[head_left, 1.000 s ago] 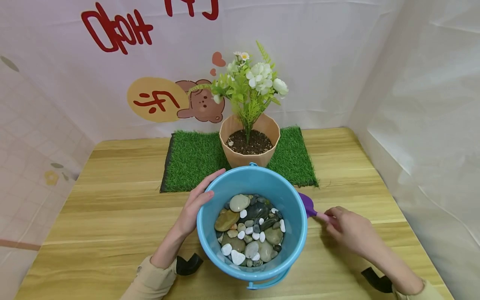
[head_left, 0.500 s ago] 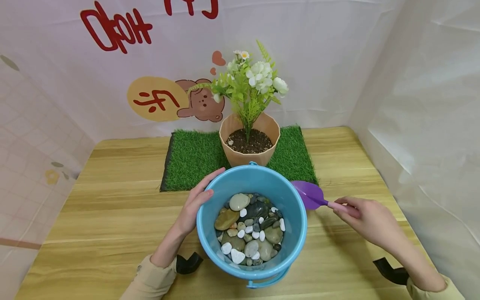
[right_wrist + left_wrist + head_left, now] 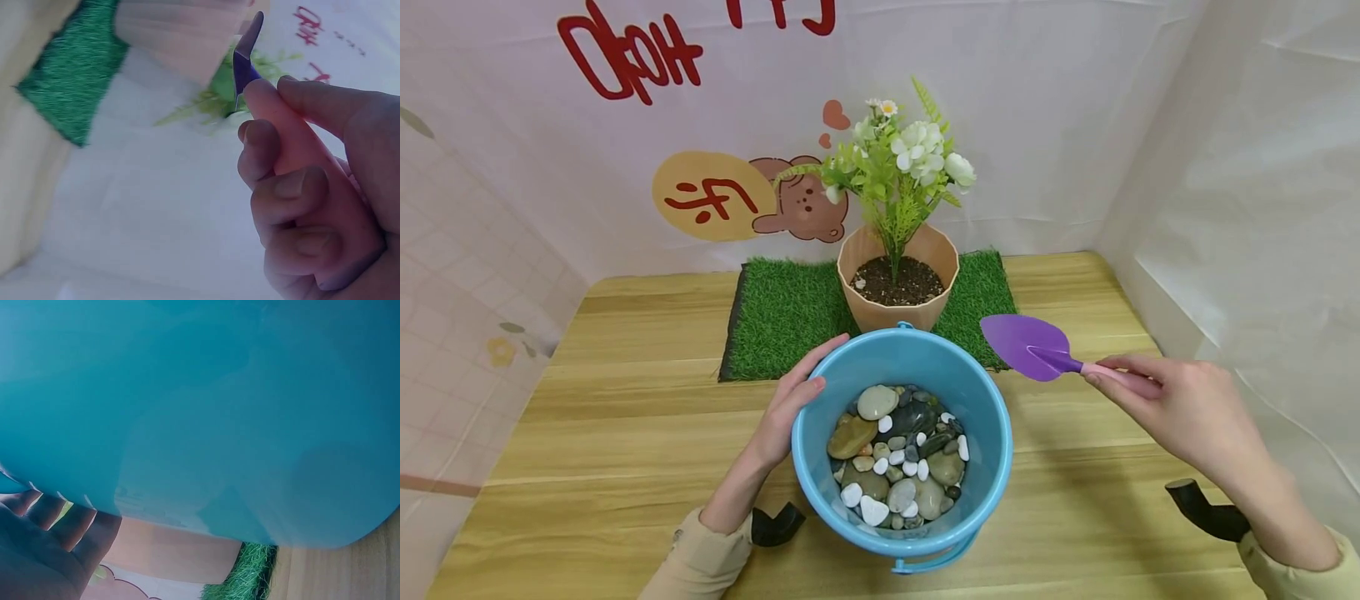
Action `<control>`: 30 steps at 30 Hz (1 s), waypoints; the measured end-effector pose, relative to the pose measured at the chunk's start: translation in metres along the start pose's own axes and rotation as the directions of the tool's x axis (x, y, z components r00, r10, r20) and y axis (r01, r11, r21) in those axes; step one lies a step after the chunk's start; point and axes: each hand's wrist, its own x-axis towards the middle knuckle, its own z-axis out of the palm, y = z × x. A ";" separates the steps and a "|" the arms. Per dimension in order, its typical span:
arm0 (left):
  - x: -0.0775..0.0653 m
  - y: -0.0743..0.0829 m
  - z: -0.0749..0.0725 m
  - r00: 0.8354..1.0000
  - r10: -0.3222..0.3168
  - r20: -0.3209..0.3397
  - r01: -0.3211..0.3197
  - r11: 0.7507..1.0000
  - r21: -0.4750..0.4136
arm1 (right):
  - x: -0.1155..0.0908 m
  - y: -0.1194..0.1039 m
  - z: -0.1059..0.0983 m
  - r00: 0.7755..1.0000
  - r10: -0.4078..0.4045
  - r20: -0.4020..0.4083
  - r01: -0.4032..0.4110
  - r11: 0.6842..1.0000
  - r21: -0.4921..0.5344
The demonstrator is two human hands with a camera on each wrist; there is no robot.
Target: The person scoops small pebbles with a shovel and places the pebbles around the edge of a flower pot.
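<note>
A light blue bucket with grey, brown and white stones in its bottom stands on the wooden table. My left hand rests against its left side, fingers straight along the outer wall and thumb at the rim; the left wrist view shows those fingers touching the blue wall. To the right of the bucket, my right hand grips a small garden trowel by its pink handle, raised above the table. The trowel's purple blade points left. In the right wrist view, fingers curl round the pink handle.
Behind the bucket, a peach flowerpot with soil and white flowers stands on a green artificial grass mat. White printed cloth hangs behind and beside the table.
My right hand has lifted the trowel up and to the right, away from beside the bucket, so its whole blade now shows. My left hand and the bucket stay put.
</note>
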 end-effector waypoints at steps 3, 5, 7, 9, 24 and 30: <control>0.000 0.000 0.000 1.000 -0.002 -0.002 0.002 1.000 -0.002 | 0.006 -0.010 -0.008 0.999 -0.043 -0.022 0.043 0.999 -0.002; 0.000 0.000 0.000 1.000 -0.003 -0.001 0.003 1.000 -0.004 | 0.010 -0.019 -0.014 0.996 -0.081 -0.033 0.081 0.997 -0.002; 0.001 -0.001 0.000 1.000 -0.003 -0.001 0.003 1.000 -0.004 | 0.014 -0.029 -0.018 0.991 -0.129 -0.043 0.128 0.992 -0.012; 0.001 -0.001 0.000 1.000 -0.003 0.000 0.003 1.000 -0.003 | 0.017 -0.040 -0.021 0.980 -0.190 -0.058 0.189 0.982 -0.022; -0.002 0.000 -0.001 1.000 -0.006 0.008 0.006 1.000 0.009 | 0.031 -0.109 -0.011 0.872 -0.485 0.066 0.488 0.849 -0.203; -0.001 0.000 -0.001 1.000 -0.006 0.014 0.006 1.000 0.010 | 0.034 -0.132 -0.005 0.836 -0.498 0.230 0.548 0.738 -0.394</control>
